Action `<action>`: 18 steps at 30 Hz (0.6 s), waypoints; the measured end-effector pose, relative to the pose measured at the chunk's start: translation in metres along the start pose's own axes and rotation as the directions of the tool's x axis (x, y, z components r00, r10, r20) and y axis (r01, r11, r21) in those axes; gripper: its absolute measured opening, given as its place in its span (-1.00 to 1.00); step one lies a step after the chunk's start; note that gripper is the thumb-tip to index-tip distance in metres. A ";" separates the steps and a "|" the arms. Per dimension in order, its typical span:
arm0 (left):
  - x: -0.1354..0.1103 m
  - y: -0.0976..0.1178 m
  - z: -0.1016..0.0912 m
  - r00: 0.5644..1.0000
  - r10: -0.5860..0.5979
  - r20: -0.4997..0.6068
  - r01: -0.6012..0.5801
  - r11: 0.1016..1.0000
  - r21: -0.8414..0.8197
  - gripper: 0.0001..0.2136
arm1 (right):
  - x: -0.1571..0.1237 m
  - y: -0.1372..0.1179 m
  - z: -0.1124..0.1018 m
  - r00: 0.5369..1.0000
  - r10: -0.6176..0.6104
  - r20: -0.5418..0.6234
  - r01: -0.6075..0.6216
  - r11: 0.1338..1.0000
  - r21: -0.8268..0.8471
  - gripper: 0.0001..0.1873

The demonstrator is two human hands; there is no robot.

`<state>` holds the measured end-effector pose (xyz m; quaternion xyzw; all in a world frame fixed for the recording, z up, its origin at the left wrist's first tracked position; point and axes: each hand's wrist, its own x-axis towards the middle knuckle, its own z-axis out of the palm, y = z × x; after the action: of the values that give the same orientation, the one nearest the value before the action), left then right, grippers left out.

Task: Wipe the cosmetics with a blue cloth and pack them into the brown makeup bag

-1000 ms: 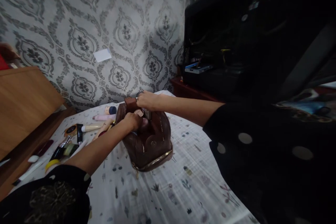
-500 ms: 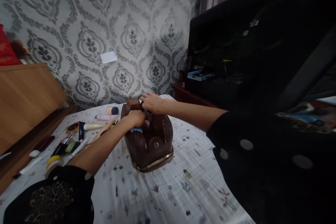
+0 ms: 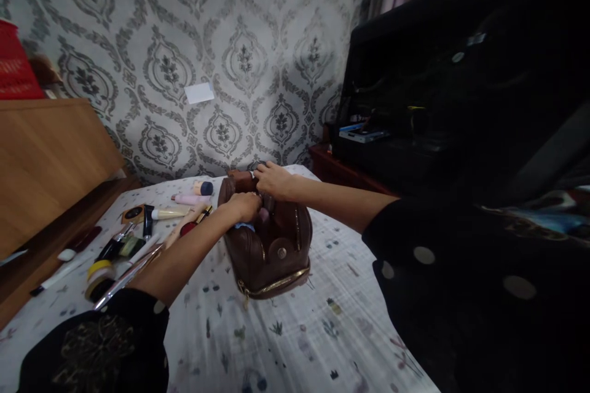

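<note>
Head view looks down on a dark brown leather zip pouch [image 3: 271, 252] with a gold zipper [image 3: 274, 280] along its near edge and a round metal stud [image 3: 281, 252] on its side. The person's right hand [image 3: 274, 180] sits on the pouch's far top edge, fingers pressed together and curled over a brown leather tab [image 3: 241, 182], pinching it against the thumb as far as the view shows. The left hand [image 3: 244, 206] rests at the pouch's open mouth with its fingers bent down over the rim; whether they pinch anything cannot be told. Just below those fingers, a pale blue item [image 3: 244, 227] shows inside the opening.

Left of the pouch, cosmetics lie on a white bedspread [image 3: 295, 344] printed with small plants: a blue-capped bottle [image 3: 203, 188], a pink tube [image 3: 190, 199], a cream tube with a gold cap [image 3: 168, 214], a black tube [image 3: 147, 221] and a round dark compact [image 3: 133, 214]. Farther left of the pouch lie a yellow-rimmed roll [image 3: 99, 279] and a thin silver rod [image 3: 129, 274]. Well beyond the pouch, a red box [image 3: 16, 64] bears pale lettering too small to read. Behind the pouch rises grey damask wallpaper [image 3: 276, 55].
</note>
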<state>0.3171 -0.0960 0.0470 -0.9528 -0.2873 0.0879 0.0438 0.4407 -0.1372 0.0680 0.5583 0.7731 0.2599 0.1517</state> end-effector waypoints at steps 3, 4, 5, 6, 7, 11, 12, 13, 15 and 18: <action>0.000 -0.003 -0.004 0.998 -0.007 -0.064 0.003 0.998 -0.059 -0.75 | -0.001 0.002 -0.002 1.000 0.016 -0.009 -0.016 0.999 0.030 -0.85; -0.001 -0.004 -0.007 0.995 -0.006 -0.103 -0.003 0.997 -0.083 -0.76 | -0.001 0.004 -0.003 1.000 0.028 -0.013 -0.027 0.999 0.042 -0.84; -0.002 -0.006 -0.011 0.989 -0.002 -0.146 -0.013 0.994 -0.107 -0.78 | -0.002 0.006 -0.005 0.999 0.041 -0.017 -0.041 0.998 0.054 -0.82; -0.005 -0.007 -0.015 0.982 0.002 -0.189 -0.026 0.992 -0.126 -0.78 | -0.003 0.009 -0.007 0.998 0.056 -0.021 -0.054 0.996 0.067 -0.80; -0.008 -0.009 -0.019 0.971 0.003 -0.239 -0.039 0.988 -0.147 -0.76 | -0.004 0.011 -0.009 0.997 0.069 -0.026 -0.067 0.995 0.080 -0.79; -0.039 -0.019 -0.030 0.838 -0.104 -0.535 -0.116 0.925 -0.362 -0.66 | -0.009 0.018 -0.018 0.994 0.103 -0.042 -0.097 0.987 0.129 -0.80; -0.050 -0.023 -0.028 0.785 -0.159 -0.599 -0.152 0.888 -0.435 -0.66 | -0.011 0.018 -0.020 0.993 0.108 -0.042 -0.101 0.985 0.141 -0.80; -0.062 -0.026 -0.025 0.740 -0.211 -0.639 -0.185 0.849 -0.495 -0.65 | -0.012 0.018 -0.021 0.993 0.113 -0.041 -0.105 0.983 0.152 -0.81; -0.087 -0.034 -0.011 0.690 -0.286 -0.665 -0.211 0.800 -0.562 -0.65 | -0.016 0.018 -0.024 0.992 0.121 -0.038 -0.113 0.978 0.174 -0.82; -0.120 -0.044 0.025 0.709 -0.353 -0.611 -0.116 0.796 -0.594 -0.61 | -0.020 0.018 -0.027 0.989 0.144 -0.036 -0.133 0.969 0.206 -0.78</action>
<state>0.1901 -0.1252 0.0458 -0.8561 -0.3256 -0.3739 -0.1457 0.4471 -0.1577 0.0994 0.6167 0.7583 0.2036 0.0557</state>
